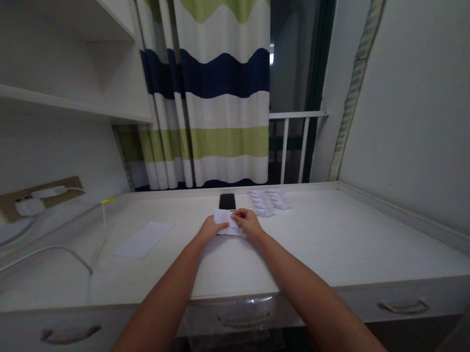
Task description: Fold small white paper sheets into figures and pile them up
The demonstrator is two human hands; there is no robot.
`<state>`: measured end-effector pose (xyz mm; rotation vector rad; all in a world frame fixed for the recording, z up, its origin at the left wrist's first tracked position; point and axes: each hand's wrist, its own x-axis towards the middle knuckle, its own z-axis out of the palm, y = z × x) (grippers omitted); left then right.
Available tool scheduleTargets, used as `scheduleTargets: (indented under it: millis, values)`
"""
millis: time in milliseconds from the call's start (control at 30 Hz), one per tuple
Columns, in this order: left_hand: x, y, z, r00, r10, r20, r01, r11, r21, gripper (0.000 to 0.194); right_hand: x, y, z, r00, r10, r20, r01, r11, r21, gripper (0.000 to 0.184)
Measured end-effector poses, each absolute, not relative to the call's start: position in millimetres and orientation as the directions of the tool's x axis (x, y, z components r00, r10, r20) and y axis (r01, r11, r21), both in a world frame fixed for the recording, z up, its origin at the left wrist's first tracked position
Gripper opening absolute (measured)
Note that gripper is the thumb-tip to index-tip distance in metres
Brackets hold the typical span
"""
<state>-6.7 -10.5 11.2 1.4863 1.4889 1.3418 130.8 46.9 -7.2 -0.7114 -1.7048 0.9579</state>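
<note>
Between my two hands is a small white sheet of paper (222, 216), held just above the desk with what looks like a fold in it. My left hand (210, 229) grips its left side, thumb on top. On its upper right part, my right hand (246, 221) pinches the paper between thumb and fingertips. Just beyond the paper lies a dark phone (227, 201). Several folded white paper pieces (262, 203) sit in rows behind my right hand. A flat white sheet (144, 239) rests on the desk to the left.
The white desk (322, 232) has raised edges at the back and right. Cables (37, 249) run along its left side from plugs in a wall socket (37, 197). A striped curtain (229, 84) hangs behind. A clear plastic bag (237, 330) hangs at the front drawer.
</note>
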Motion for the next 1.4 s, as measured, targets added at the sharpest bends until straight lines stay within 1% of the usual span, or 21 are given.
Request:
scheduleTargets:
  millis: [100, 200, 300, 500, 633, 767, 967, 1100, 1267, 1400]
  values:
    - [-7.5, -10.4, 10.9, -0.182, 0.957, 0.226, 0.307, -0.163, 0.938, 0.032, 130.2, 44.3, -5.5, -0.318, 0.831, 0.455, -0.030, 0.471, -0.881, 0.024]
    - [-7.9, -9.4, 11.8, -0.222, 0.945, 0.240, 0.322, -0.161, 0.933, 0.031, 129.1, 44.4, -6.5, -0.307, 0.832, 0.463, -0.048, 0.472, -0.880, 0.023]
    - [-7.6, -8.4, 12.7, -0.250, 0.940, 0.233, 0.325, -0.145, 0.934, 0.030, 128.2, 47.2, -9.3, -0.296, 0.831, 0.470, -0.036, 0.482, -0.875, 0.021]
    - [-7.9, -8.6, 12.1, -0.221, 0.941, 0.255, 0.340, -0.171, 0.925, 0.031, 127.6, 51.6, -11.8, -0.267, 0.843, 0.466, 0.013, 0.487, -0.873, 0.015]
    - [-10.0, -8.0, 10.2, -0.224, 0.941, 0.254, 0.319, -0.176, 0.931, 0.032, 128.1, 48.4, -9.2, -0.267, 0.848, 0.458, 0.010, 0.478, -0.878, 0.017]
    - [-13.0, -5.6, 8.8, -0.290, 0.923, 0.251, 0.282, -0.168, 0.944, 0.032, 129.2, 42.4, -5.2, -0.306, 0.850, 0.428, -0.015, 0.445, -0.895, 0.023]
    - [-12.9, -5.6, 10.4, -0.334, 0.911, 0.241, 0.279, -0.149, 0.949, 0.031, 130.0, 42.2, -4.4, -0.294, 0.869, 0.398, 0.006, 0.418, -0.909, 0.017]
    - [-11.6, -6.7, 11.0, -0.330, 0.915, 0.233, 0.273, -0.144, 0.951, 0.031, 130.3, 45.9, -6.2, -0.287, 0.862, 0.417, 0.040, 0.446, -0.894, 0.015]
    - [-12.6, -5.5, 10.8, -0.320, 0.913, 0.255, 0.291, -0.161, 0.943, 0.029, 130.7, 43.6, -4.4, -0.307, 0.860, 0.408, 0.036, 0.439, -0.898, 0.016]
    - [-13.0, -5.9, 13.0, -0.366, 0.895, 0.256, 0.280, -0.156, 0.947, 0.030, 131.1, 40.3, -2.1, -0.305, 0.863, 0.404, 0.030, 0.432, -0.901, 0.018]
